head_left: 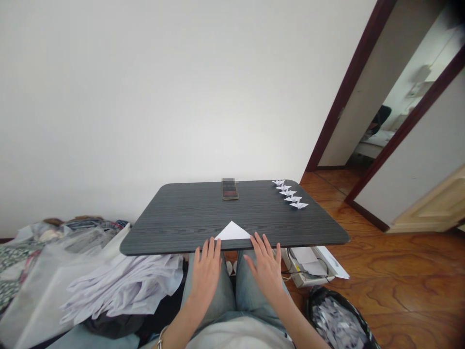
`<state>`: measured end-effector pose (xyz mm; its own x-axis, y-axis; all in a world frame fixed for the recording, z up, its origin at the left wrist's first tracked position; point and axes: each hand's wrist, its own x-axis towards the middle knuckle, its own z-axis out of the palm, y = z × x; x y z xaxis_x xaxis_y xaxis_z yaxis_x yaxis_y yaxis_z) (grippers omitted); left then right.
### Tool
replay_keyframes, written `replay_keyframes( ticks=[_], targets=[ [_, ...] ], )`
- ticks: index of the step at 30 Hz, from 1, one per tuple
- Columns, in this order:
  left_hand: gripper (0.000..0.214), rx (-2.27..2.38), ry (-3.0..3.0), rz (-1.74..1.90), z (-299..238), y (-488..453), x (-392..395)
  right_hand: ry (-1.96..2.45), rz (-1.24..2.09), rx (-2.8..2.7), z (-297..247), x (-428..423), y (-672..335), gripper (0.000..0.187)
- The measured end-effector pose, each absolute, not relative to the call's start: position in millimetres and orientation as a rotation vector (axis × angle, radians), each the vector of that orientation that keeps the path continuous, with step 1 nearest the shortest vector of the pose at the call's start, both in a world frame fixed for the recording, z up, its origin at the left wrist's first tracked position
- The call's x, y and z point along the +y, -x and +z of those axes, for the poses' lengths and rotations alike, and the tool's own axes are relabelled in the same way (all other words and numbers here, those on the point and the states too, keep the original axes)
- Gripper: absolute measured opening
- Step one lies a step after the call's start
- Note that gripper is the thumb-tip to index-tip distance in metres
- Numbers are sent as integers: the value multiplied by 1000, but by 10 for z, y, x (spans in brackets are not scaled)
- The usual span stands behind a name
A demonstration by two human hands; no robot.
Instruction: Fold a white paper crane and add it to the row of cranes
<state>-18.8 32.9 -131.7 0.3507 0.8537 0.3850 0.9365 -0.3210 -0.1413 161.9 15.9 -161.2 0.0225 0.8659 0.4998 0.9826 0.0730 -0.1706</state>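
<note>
A white paper folded into a triangle (233,232) lies at the near edge of a dark wood-grain table (189,218). My left hand (206,269) is flat and open, its fingertips touching the triangle's left corner at the table edge. My right hand (266,264) is also open with fingers spread, its tips at the triangle's right corner. Neither hand holds anything. Both hands hover above my lap in jeans.
Several small folded white paper figures (289,193) stand in a row at the table's far right. A phone (230,188) lies at the far middle. Crumpled white paper and bags (123,286) pile at the left; a black bin of paper scraps (337,320) sits at the lower right.
</note>
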Motion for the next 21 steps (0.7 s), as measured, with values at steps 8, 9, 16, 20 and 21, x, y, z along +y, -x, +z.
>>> replay_keyframes(
  ticks=[8,9,16,20,21],
  targets=[
    [43,-1616,2225,-391,-1305,295,283,1799,-323,-1879,-1622,157,-1624,49],
    [42,-1623,2210,-418,-1300,279,274,1793,-323,-1879,-1622,157,-1625,49],
    [49,-1332,2388,-517,-1387,26,310,1785,-324,-1878,-1645,164,-1616,49],
    [50,-1314,2414,-489,-1496,-64,395,1775,-328,-1885,-1647,168,-1618,48],
    [50,-1321,2412,-483,-1513,-72,409,1771,-327,-1889,-1646,168,-1620,48]
  ],
)
